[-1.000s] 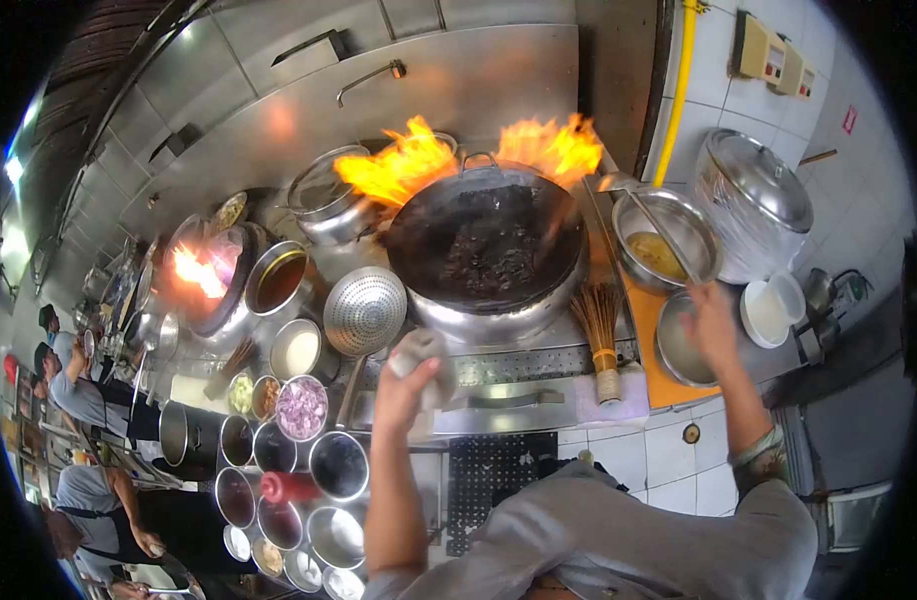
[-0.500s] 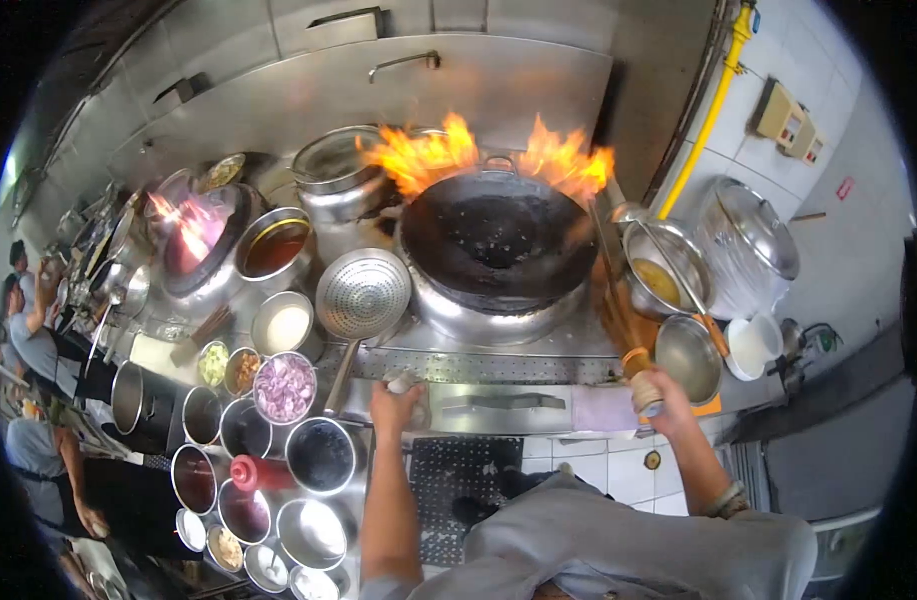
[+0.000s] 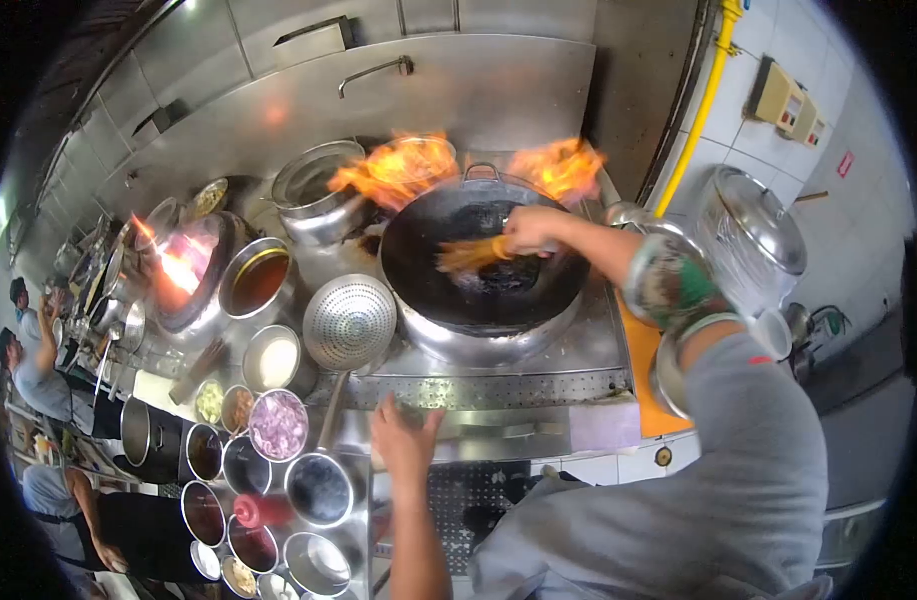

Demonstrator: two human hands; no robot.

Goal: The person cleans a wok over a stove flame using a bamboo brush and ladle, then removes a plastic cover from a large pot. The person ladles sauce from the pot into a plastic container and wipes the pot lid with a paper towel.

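Over the large black wok (image 3: 419, 235), my right hand (image 3: 531, 232) is closed around the handle end of a bamboo brush (image 3: 469, 256). The brush's bristles lie inside the wok and look blurred. Flames rise behind the wok on both sides. Near the stove's front edge is my left hand (image 3: 406, 437), its fingers apart and nothing seen in it. A perforated ladle (image 3: 350, 322) lies just above that hand, its handle running down beside it. A folded cloth (image 3: 605, 425) rests on the front edge at the right.
Left of the ladle stand a bowl of chopped onion (image 3: 278, 424), a red bottle (image 3: 262, 511) and several metal pots. A second burner (image 3: 184, 275) flames at the left. A wrapped lidded pot (image 3: 754, 235) stands at the right. Other people (image 3: 41, 365) are at the far left.
My right hand has carried the brush from the right side of the stove into the wok. My left hand has let go of the cloth it held and opened.
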